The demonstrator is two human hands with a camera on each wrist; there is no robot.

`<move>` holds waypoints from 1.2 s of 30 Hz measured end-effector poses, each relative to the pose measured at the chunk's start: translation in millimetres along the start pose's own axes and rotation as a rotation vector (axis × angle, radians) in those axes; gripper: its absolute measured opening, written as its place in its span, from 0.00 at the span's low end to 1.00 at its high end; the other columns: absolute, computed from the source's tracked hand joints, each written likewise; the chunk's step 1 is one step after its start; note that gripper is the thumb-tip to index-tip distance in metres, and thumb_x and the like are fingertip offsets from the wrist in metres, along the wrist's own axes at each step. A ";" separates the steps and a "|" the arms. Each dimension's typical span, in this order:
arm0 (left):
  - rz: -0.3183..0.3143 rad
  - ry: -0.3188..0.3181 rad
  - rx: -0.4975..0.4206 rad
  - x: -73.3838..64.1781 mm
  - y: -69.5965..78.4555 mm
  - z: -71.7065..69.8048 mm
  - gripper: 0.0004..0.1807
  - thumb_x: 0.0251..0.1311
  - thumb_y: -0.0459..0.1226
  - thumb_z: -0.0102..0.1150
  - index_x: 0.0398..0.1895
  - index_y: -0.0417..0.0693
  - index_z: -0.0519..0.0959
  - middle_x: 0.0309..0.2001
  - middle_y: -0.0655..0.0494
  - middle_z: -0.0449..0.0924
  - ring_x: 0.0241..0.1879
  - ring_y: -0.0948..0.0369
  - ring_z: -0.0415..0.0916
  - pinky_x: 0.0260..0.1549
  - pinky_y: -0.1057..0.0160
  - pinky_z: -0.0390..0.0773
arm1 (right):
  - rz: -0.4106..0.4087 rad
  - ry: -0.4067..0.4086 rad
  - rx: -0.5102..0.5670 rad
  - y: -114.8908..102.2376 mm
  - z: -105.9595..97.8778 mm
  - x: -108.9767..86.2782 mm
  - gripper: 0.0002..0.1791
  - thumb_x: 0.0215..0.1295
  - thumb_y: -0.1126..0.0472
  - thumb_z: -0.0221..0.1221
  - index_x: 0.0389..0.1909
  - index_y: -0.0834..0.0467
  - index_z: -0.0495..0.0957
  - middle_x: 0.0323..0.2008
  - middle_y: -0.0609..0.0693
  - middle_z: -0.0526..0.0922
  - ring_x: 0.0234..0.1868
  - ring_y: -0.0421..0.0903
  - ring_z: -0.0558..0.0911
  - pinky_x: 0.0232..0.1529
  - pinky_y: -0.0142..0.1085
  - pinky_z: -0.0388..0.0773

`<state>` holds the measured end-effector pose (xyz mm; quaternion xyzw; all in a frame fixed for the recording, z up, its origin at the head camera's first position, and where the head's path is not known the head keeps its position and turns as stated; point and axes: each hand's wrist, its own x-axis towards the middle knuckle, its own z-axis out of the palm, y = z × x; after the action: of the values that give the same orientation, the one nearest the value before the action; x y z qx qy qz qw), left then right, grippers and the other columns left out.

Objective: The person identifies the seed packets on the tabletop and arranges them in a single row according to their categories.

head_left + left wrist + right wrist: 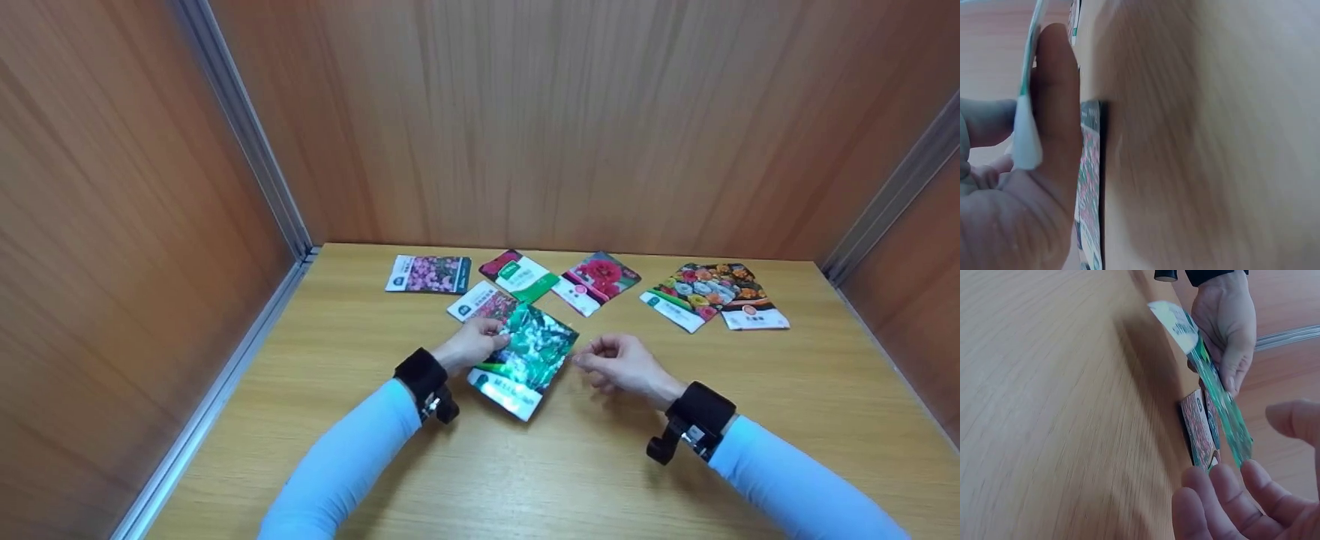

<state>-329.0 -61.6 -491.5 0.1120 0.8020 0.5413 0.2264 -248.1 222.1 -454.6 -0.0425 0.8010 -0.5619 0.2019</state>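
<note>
My left hand [474, 346] pinches a green seed packet [534, 351] by its left edge, thumb on the front and fingers behind. In the right wrist view the packet [1220, 396] is tilted and raised over the table. My right hand [624, 367] is just off the packet's right edge; its thumb [1292, 419] stands apart from the fingers, and the fingertips come right up to the packet's end. Partly behind the held packet lies a pink-flower packet [495, 304] on the table.
Along the back of the table [300, 420] lie a purple-flower packet [431, 274], a green-and-white packet [525, 276] and a red-flower packet [600, 279]. At right, a mixed-flower packet [686, 296] overlaps an orange-flower packet [750, 300]. Wooden panels [525, 127] enclose the table.
</note>
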 end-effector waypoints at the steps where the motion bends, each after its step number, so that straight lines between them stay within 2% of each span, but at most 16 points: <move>1: -0.016 0.002 0.003 -2.8 -2.6 -3.6 0.09 0.67 0.38 0.52 0.29 0.44 0.74 0.30 0.57 0.71 0.31 0.61 0.68 0.32 0.65 0.67 | 0.004 -0.001 -0.003 -0.3 -0.6 -1.1 0.20 0.62 0.51 0.61 0.48 0.60 0.74 0.45 0.62 0.78 0.44 0.67 0.77 0.43 0.53 0.77; 8: -0.111 0.043 -0.012 -18.9 -18.4 -32.5 0.10 0.67 0.40 0.51 0.39 0.42 0.75 0.36 0.53 0.76 0.37 0.59 0.73 0.39 0.62 0.71 | 0.012 0.062 -0.039 14.6 -7.8 4.5 0.23 0.58 0.45 0.63 0.47 0.56 0.75 0.46 0.59 0.79 0.43 0.62 0.79 0.40 0.46 0.79; 12: -0.175 0.100 -0.020 -32.0 -25.9 -53.8 0.20 0.66 0.43 0.53 0.56 0.42 0.73 0.45 0.51 0.76 0.44 0.58 0.74 0.47 0.60 0.71 | -0.018 0.066 -0.065 19.3 -11.0 6.3 0.26 0.55 0.41 0.63 0.46 0.56 0.76 0.47 0.61 0.78 0.42 0.61 0.79 0.38 0.44 0.79; 15: -0.240 0.149 -0.010 -45.3 -34.3 -74.3 0.26 0.65 0.45 0.54 0.63 0.45 0.69 0.51 0.50 0.74 0.49 0.56 0.71 0.52 0.57 0.69 | -0.028 0.056 -0.077 19.4 -13.6 4.4 0.27 0.54 0.40 0.64 0.46 0.56 0.75 0.47 0.62 0.78 0.43 0.62 0.79 0.38 0.44 0.79; 18: -0.281 0.184 -0.002 -58.6 -45.8 -96.3 0.27 0.65 0.47 0.54 0.64 0.44 0.67 0.56 0.48 0.71 0.54 0.53 0.68 0.57 0.53 0.65 | -0.028 0.057 -0.086 18.6 -16.0 1.4 0.27 0.54 0.40 0.64 0.46 0.56 0.76 0.47 0.62 0.78 0.43 0.62 0.79 0.40 0.45 0.79; 21: -0.305 0.212 -0.017 -70.2 -59.1 -116.1 0.25 0.65 0.47 0.53 0.61 0.43 0.69 0.56 0.46 0.71 0.55 0.52 0.67 0.56 0.53 0.65 | -0.028 0.057 -0.087 18.4 -18.3 -0.8 0.26 0.55 0.41 0.63 0.47 0.56 0.76 0.48 0.62 0.78 0.44 0.62 0.79 0.41 0.47 0.78; 26: -0.353 0.252 -0.033 -86.3 -75.8 -137.8 0.26 0.66 0.47 0.51 0.61 0.41 0.67 0.58 0.45 0.67 0.57 0.51 0.64 0.59 0.49 0.61 | -0.028 0.060 -0.083 17.7 -19.3 -2.3 0.26 0.55 0.41 0.63 0.47 0.55 0.76 0.47 0.61 0.78 0.44 0.63 0.78 0.41 0.47 0.78; 29: -0.365 0.273 0.022 -96.6 -81.6 -149.1 0.28 0.67 0.47 0.50 0.64 0.40 0.64 0.60 0.43 0.64 0.59 0.50 0.61 0.61 0.47 0.58 | -0.028 0.055 -0.081 16.7 -19.2 -2.6 0.26 0.55 0.41 0.63 0.47 0.55 0.76 0.46 0.60 0.79 0.44 0.63 0.78 0.41 0.47 0.78; 34: -0.374 0.294 0.164 -112.7 -87.6 -166.9 0.27 0.68 0.44 0.48 0.64 0.37 0.64 0.60 0.41 0.65 0.57 0.49 0.62 0.60 0.47 0.60 | -0.019 0.048 -0.063 18.1 -19.9 -3.5 0.26 0.56 0.42 0.63 0.48 0.55 0.75 0.47 0.58 0.79 0.44 0.62 0.78 0.42 0.47 0.78; 36: -0.390 0.310 0.242 -119.2 -88.1 -171.6 0.25 0.68 0.45 0.48 0.61 0.37 0.67 0.56 0.42 0.68 0.54 0.49 0.64 0.56 0.48 0.65 | -0.014 0.047 -0.060 19.8 -20.1 -3.7 0.25 0.56 0.42 0.63 0.48 0.55 0.75 0.48 0.59 0.79 0.44 0.62 0.79 0.42 0.47 0.79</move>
<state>-302.4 -286.8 -490.3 -0.1023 0.8922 0.3986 0.1859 -249.0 248.1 -466.0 -0.0410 0.8217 -0.5399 0.1778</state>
